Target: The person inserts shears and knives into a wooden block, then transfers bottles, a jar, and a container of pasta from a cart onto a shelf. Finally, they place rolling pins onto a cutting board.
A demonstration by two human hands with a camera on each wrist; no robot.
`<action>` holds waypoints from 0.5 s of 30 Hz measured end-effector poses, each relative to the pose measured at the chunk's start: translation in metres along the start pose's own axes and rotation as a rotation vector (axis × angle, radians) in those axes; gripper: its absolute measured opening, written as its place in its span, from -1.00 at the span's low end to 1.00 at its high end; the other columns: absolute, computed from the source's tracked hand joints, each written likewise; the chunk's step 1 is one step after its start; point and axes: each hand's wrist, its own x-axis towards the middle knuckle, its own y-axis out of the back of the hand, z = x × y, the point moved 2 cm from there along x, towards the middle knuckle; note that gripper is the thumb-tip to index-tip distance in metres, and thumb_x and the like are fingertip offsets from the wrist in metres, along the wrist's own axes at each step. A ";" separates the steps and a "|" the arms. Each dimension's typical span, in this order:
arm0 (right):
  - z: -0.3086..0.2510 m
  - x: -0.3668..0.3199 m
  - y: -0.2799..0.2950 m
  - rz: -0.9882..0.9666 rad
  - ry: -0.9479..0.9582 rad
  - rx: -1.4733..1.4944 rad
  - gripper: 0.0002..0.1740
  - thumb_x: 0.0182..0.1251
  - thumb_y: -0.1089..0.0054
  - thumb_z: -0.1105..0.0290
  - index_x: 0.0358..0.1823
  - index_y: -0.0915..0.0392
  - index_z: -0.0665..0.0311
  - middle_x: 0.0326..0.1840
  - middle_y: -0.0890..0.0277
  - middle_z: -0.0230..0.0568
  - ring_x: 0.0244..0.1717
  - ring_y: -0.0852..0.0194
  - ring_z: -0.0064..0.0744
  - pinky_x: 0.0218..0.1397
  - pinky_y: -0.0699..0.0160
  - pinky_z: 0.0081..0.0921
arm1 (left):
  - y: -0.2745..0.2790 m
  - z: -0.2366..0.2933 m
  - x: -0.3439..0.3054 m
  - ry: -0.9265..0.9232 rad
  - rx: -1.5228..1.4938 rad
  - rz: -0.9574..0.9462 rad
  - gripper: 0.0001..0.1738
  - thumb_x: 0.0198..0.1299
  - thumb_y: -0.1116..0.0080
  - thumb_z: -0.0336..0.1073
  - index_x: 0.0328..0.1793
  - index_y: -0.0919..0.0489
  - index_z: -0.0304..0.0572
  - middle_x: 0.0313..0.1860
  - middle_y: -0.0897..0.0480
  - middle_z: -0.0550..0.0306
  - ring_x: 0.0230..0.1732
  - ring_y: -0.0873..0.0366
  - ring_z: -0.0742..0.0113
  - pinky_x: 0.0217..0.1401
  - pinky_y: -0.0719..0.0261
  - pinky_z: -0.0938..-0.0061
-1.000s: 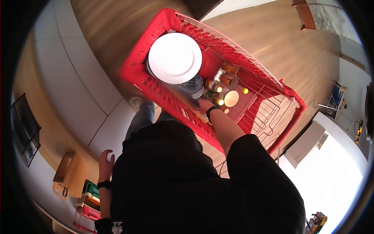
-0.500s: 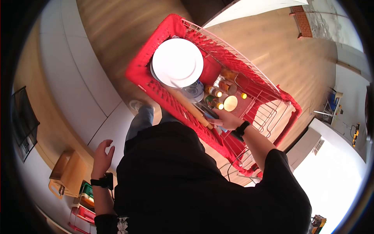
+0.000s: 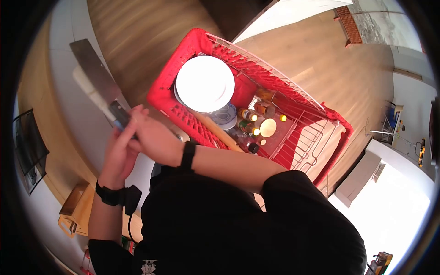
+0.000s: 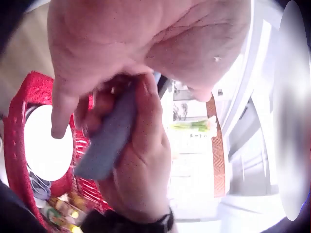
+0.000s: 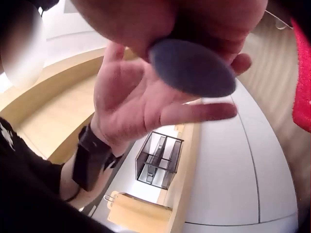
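My right hand [image 3: 156,140] grips the handle of a cleaver [image 3: 97,71], its broad metal blade pointing to the upper left. Beside the cleaver, a long pale implement [image 3: 89,91] is blurred, its handle running into the same grip. The left wrist view shows a blue-grey handle [image 4: 109,136] inside the curled right fingers. My left hand [image 3: 118,158] is right at the right hand, below the handles. Its palm and outstretched fingers show behind the rounded handle end [image 5: 194,68] in the right wrist view.
A red-lined cart [image 3: 158,89] holds white plates [image 3: 205,84], a wooden rod [image 3: 217,130], several bottles [image 3: 251,130] and a beige round lid [image 3: 268,128]. White cabinets [image 5: 218,170] run under a wooden counter, with a black wire rack [image 5: 160,160] and a wooden board [image 5: 136,213].
My right hand has come up out of the cart with the cleaver and pale implement, swinging left across my body. The left hand has risen to meet it.
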 end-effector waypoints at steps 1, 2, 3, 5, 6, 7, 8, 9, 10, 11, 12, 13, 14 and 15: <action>-0.003 0.001 -0.009 0.035 0.082 -0.135 -0.57 0.34 -0.29 0.35 0.14 -0.44 0.42 0.10 -0.53 0.15 0.14 -0.53 0.23 0.25 -0.54 -0.05 | 0.003 -0.002 0.000 -0.010 -0.053 0.093 -0.45 0.55 -0.11 -0.19 0.54 -0.38 -0.30 0.43 -0.52 -0.04 0.41 -0.51 0.19 0.48 -0.47 0.25; -0.001 -0.001 -0.011 0.037 0.078 -0.132 -0.57 0.34 -0.29 0.35 0.14 -0.44 0.42 0.10 -0.53 0.15 0.14 -0.53 0.23 0.25 -0.54 -0.05 | 0.008 -0.004 0.000 -0.022 -0.107 0.190 -0.47 0.55 -0.12 -0.22 0.53 -0.39 -0.29 0.44 -0.52 -0.04 0.43 -0.49 0.17 0.50 -0.45 0.25; -0.004 -0.001 -0.012 0.013 0.022 -0.145 -0.56 0.35 -0.29 0.35 0.15 -0.43 0.42 0.10 -0.54 0.15 0.13 -0.54 0.23 0.24 -0.54 -0.06 | 0.013 -0.006 0.000 -0.034 -0.137 0.178 -0.48 0.53 -0.13 -0.25 0.53 -0.40 -0.28 0.47 -0.49 -0.06 0.46 -0.47 0.13 0.51 -0.44 0.23; -0.001 -0.002 -0.013 -0.054 -0.030 -0.220 -0.53 0.36 -0.31 0.32 0.18 -0.40 0.40 0.08 -0.56 0.14 0.10 -0.57 0.19 0.21 -0.56 -0.07 | 0.023 -0.010 -0.002 -0.055 -0.102 0.167 -0.51 0.53 -0.14 -0.24 0.48 -0.43 -0.27 0.47 -0.49 -0.06 0.48 -0.45 0.13 0.53 -0.42 0.22; 0.000 -0.005 -0.005 -0.055 -0.034 -0.218 -0.53 0.36 -0.31 0.32 0.18 -0.40 0.40 0.08 -0.56 0.14 0.10 -0.57 0.19 0.21 -0.56 -0.07 | 0.028 -0.012 -0.004 -0.076 -0.068 0.153 -0.55 0.52 -0.15 -0.24 0.43 -0.46 -0.26 0.47 -0.49 -0.05 0.50 -0.43 0.12 0.55 -0.39 0.20; 0.000 -0.009 0.008 -0.180 0.004 -0.229 -0.49 0.36 -0.33 0.28 0.20 -0.40 0.40 0.09 -0.56 0.13 0.11 -0.58 0.18 0.21 -0.56 -0.07 | 0.031 -0.012 -0.008 -0.071 -0.070 0.155 -0.55 0.52 -0.15 -0.24 0.43 -0.46 -0.26 0.47 -0.49 -0.05 0.50 -0.43 0.12 0.55 -0.39 0.20; -0.002 -0.015 0.019 -0.306 0.046 -0.238 -0.46 0.36 -0.35 0.24 0.22 -0.40 0.39 0.10 -0.56 0.11 0.11 -0.58 0.17 0.21 -0.56 -0.07 | 0.037 -0.010 -0.015 -0.063 -0.038 0.246 -0.60 0.52 -0.16 -0.23 0.35 -0.49 -0.27 0.38 -0.56 -0.06 0.42 -0.51 0.15 0.47 -0.47 0.23; 0.016 -0.029 0.031 -0.235 0.083 -0.349 -0.43 0.36 -0.36 0.17 0.22 -0.44 0.41 0.08 -0.58 0.08 0.12 -0.58 0.15 0.20 -0.57 -0.09 | 0.045 -0.010 -0.022 -0.056 -0.005 0.340 -0.65 0.52 -0.17 -0.22 0.27 -0.51 -0.27 0.29 -0.64 -0.07 0.33 -0.60 0.18 0.39 -0.54 0.27; 0.043 -0.042 0.045 -0.116 0.158 -0.380 -0.49 0.40 -0.34 0.14 0.18 -0.53 0.37 0.04 -0.61 0.03 0.12 -0.58 0.14 0.19 -0.56 -0.10 | 0.058 -0.012 -0.030 -0.057 -0.008 0.347 -0.65 0.52 -0.17 -0.22 0.27 -0.51 -0.27 0.29 -0.64 -0.07 0.33 -0.60 0.18 0.39 -0.54 0.27; 0.050 -0.049 0.074 -0.087 0.116 -0.451 -0.67 0.43 -0.30 0.17 -0.02 -0.62 0.31 -0.09 -0.62 0.00 0.06 -0.60 0.12 0.14 -0.57 -0.07 | 0.077 -0.016 -0.042 -0.040 0.142 0.409 -0.70 0.51 -0.19 -0.22 0.18 -0.53 -0.26 0.09 -0.69 -0.02 0.13 -0.67 0.23 0.21 -0.60 0.33; 0.089 -0.062 0.097 -0.095 -0.110 -0.518 -0.71 0.47 -0.25 0.17 -0.18 -0.60 0.29 -0.19 -0.62 -0.02 -0.05 -0.61 0.11 0.05 -0.59 -0.04 | 0.094 -0.021 -0.055 -0.019 0.291 0.470 -0.74 0.50 -0.21 -0.23 0.10 -0.54 -0.26 -0.11 -0.74 0.02 -0.07 -0.73 0.27 0.04 -0.65 0.39; 0.120 -0.079 0.122 -0.076 -0.149 -0.623 -0.70 0.50 -0.16 0.20 -0.27 -0.57 0.31 -0.25 -0.59 0.02 -0.14 -0.61 0.12 -0.03 -0.61 -0.03 | 0.106 -0.028 -0.070 0.019 0.401 0.502 -0.77 0.48 -0.22 -0.25 0.06 -0.55 -0.27 -0.27 -0.70 0.10 -0.26 -0.68 0.33 -0.13 -0.62 0.44; 0.152 -0.095 0.144 -0.141 -0.312 -0.800 -0.76 0.49 -0.10 0.26 -0.23 -0.59 0.29 -0.28 -0.57 0.03 -0.13 -0.63 0.11 -0.04 -0.62 -0.04 | 0.117 -0.035 -0.086 0.058 0.513 0.532 -0.79 0.46 -0.24 -0.27 0.01 -0.56 -0.27 -0.43 -0.65 0.17 -0.45 -0.63 0.38 -0.29 -0.59 0.49; 0.179 -0.116 0.160 -0.144 -0.336 -0.842 -0.81 0.46 -0.07 0.32 -0.19 -0.59 0.27 -0.24 -0.58 0.04 -0.09 -0.65 0.07 -0.03 -0.64 -0.04 | 0.127 -0.047 -0.100 0.098 0.525 0.551 -0.81 0.45 -0.24 -0.29 -0.01 -0.57 -0.26 -0.46 -0.61 0.20 -0.49 -0.58 0.42 -0.34 -0.55 0.50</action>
